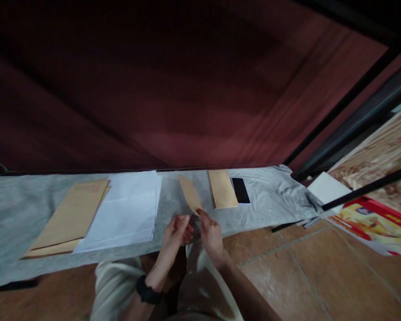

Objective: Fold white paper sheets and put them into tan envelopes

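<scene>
A small brown paper envelope (190,194) is raised at a tilt above the cloth, slightly blurred. My right hand (211,232) pinches its near end between thumb and fingers. Just to the left, my left hand (175,232) is held palm inward with loosely bent fingers, close to the envelope's near end but apart from it. It appears to hold nothing. Right of the raised envelope lies a small stack of similar brown envelopes (223,189). White paper sheets (125,209) lie on the left, beside large brown envelopes (70,214).
A dark-screened phone (241,191) lies right of the small stack. Grey cloth (267,191) covers the narrow table, with a dark red curtain (187,111) behind it. A black metal frame (347,104) and a red-and-yellow box (377,225) stand at the right.
</scene>
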`<state>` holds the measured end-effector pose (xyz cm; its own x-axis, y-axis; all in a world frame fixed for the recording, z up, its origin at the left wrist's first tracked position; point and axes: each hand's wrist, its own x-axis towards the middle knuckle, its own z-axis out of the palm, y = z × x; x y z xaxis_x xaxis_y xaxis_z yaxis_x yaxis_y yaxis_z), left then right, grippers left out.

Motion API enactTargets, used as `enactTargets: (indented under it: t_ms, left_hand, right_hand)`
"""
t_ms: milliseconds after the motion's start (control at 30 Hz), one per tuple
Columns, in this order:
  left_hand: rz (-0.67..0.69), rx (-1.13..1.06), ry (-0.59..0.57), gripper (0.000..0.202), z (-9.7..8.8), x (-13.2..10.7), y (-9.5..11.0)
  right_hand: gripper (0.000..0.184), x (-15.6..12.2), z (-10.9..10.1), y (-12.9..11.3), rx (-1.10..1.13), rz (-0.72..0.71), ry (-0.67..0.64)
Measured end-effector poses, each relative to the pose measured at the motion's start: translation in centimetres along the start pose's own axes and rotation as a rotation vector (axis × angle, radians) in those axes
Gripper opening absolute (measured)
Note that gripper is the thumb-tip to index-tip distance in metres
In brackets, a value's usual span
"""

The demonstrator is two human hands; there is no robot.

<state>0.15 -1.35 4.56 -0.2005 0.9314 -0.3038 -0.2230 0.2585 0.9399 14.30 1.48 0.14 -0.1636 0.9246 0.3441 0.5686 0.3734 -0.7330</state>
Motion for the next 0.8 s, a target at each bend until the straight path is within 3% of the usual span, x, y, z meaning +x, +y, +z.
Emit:
enactTargets:
  t_ms: [133, 233, 300, 433, 567, 700, 800]
  left_hand:
    - [-0.140, -0.136, 0.049, 0.053, 0.0, 0.5, -1.0]
    - [-0.233, -0.203, 0.018, 0.049, 0.8, 0.8, -2.1]
    - [-0.236, -0.247, 0.010, 0.048, 1.5, 1.0, -2.5]
    - [-0.172, -0.281, -0.013, 0.046, 2.2, 1.4, -2.5]
    - [-0.060, -0.152, 0.005, 0.045, 1.5, 2.0, -2.5]
    - [-0.042, -0.014, 0.083, 0.052, -0.2, 2.8, -3.0]
    - [-0.092, 0.086, 0.097, 0.053, -1.6, 3.6, -3.5]
  right_hand:
    - [0.021, 1.9, -0.8, -0.1, 0.573, 0.396, 0.297]
    - [0.022, 1.9, -0.4, -0.6, 1.003, 0.579, 0.366]
    - [0.025, 1.4, -0.1, -1.1, 1.165, 0.637, 0.384]
    - [0.026, 0.3, 0.1, -1.8, 1.272, 0.668, 0.350]
    - [0.032, 0.0, 0.5, -1.4, 1.305, 0.694, 0.274]
    - [0.034, -0.3, 1.6, 0.7, 1.248, 0.716, 0.242]
    - [0.035, -0.8, 2.1, 2.9, 1.062, 0.611, 0.220]
